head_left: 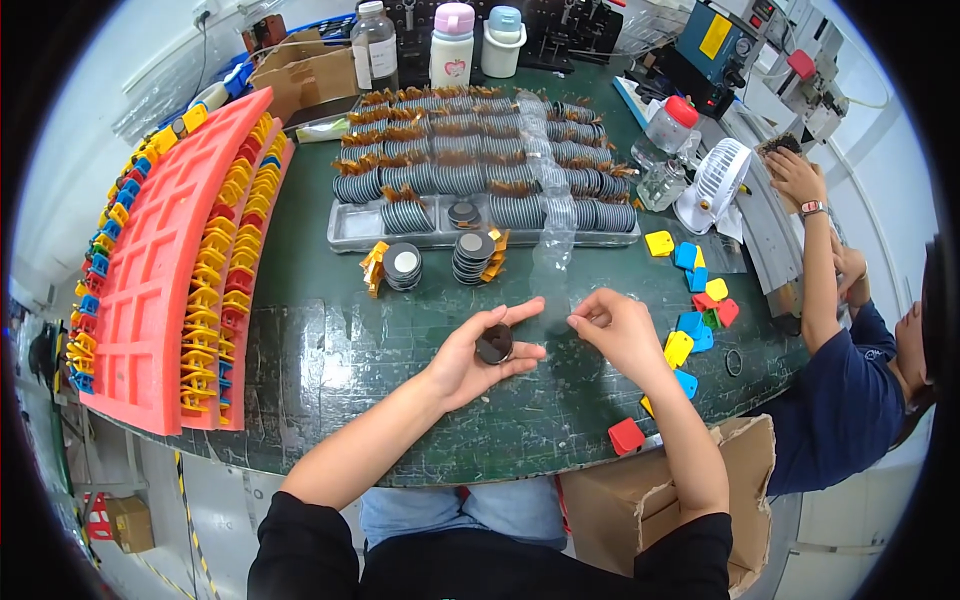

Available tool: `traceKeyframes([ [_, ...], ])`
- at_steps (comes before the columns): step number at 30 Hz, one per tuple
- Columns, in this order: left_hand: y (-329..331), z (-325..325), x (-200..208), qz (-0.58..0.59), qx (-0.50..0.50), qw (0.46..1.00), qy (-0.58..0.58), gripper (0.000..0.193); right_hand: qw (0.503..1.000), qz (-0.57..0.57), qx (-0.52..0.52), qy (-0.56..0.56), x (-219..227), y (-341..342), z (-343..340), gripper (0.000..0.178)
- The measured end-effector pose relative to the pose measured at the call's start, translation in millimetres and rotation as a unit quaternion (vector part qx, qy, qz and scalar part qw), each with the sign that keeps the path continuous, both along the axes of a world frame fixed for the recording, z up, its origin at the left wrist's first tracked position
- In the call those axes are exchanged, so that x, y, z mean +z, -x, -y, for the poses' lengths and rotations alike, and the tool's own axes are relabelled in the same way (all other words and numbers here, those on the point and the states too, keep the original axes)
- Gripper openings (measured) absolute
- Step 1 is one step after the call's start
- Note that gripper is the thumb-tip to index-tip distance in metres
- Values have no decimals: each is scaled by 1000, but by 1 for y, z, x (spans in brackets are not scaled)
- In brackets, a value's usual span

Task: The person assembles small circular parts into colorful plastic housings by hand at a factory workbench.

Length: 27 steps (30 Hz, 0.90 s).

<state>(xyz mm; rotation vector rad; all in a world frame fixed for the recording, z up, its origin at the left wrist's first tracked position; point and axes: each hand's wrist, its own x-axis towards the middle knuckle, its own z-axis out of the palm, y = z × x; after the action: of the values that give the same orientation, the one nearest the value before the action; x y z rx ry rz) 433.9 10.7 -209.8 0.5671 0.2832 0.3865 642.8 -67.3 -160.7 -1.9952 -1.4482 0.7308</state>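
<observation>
In my left hand [482,352] lies a dark, shiny round disc [494,345], held between the thumb and partly stretched fingers. My right hand [618,332] is a little to the right, its thumb and fingertips pinched together; whatever is between them is too small to make out. A clear plastic strip [556,245] with round cells runs down over the tray, its lower end between my hands. Beyond my left hand stand two short stacks of grey discs with orange tabs, a left stack [403,262] and a right stack [472,252].
Behind is a clear plastic tray [345,240] with rows of tabbed discs. Pink foam racks [140,330] with coloured clips stand left. Coloured plastic tags [678,348], a white fan [714,180] and jars are to the right. A co-worker's hand [797,178] works at far right.
</observation>
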Motion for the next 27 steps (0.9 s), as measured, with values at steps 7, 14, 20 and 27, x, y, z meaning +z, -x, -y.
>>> traceKeyframes([
  [7, -1, 2, -3, 2, 8, 1000, -8, 54, 953, 208, 156, -158, 8, 10, 7, 10],
  [14, -2, 1, -1, 37, 22, 997, 67, 58, 961, 119, 192, -157, 21, 13, 8, 10],
  [20, -1, 7, 4, 93, 130, 979, 124, 55, 972, -138, 48, -186, 18, 14, 5, 8],
  [27, -1, 9, 7, 191, 28, 953, 235, 71, 981, -111, 99, -122, 0, 33, 8, 13],
])
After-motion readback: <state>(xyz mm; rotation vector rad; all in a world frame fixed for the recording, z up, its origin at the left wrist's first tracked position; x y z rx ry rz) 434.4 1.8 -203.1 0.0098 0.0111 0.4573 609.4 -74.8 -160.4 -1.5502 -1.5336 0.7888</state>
